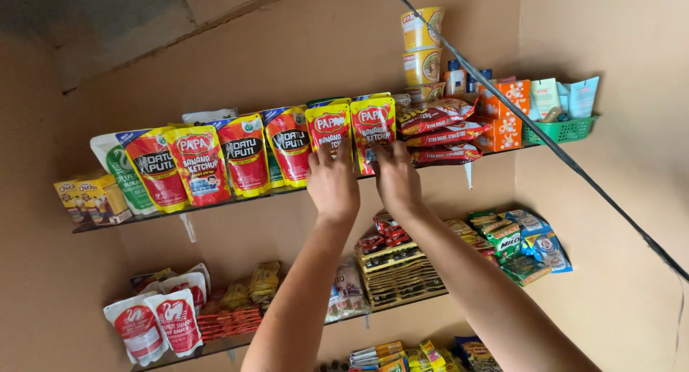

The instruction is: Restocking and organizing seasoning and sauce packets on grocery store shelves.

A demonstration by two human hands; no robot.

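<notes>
Both my arms reach up to the upper shelf (237, 198). My left hand (332, 182) presses its fingers against a red and yellow stand-up sauce pouch (328, 128). My right hand (397, 177) rests its fingers on the matching pouch (374, 121) right beside it. Both pouches stand upright near the middle of the shelf. Left of them runs a row of similar red sauce pouches (244, 153), leaning slightly.
Red flat packets (438, 132) are stacked right of the pouches, with yellow cups (422, 49), orange boxes (506, 110) and a green basket (563, 130) beyond. Small yellow boxes (86, 198) stand far left. Lower shelves hold white pouches (154, 322), sachet strips (395, 268) and green packets (513, 243). A dark cable (574, 167) crosses diagonally.
</notes>
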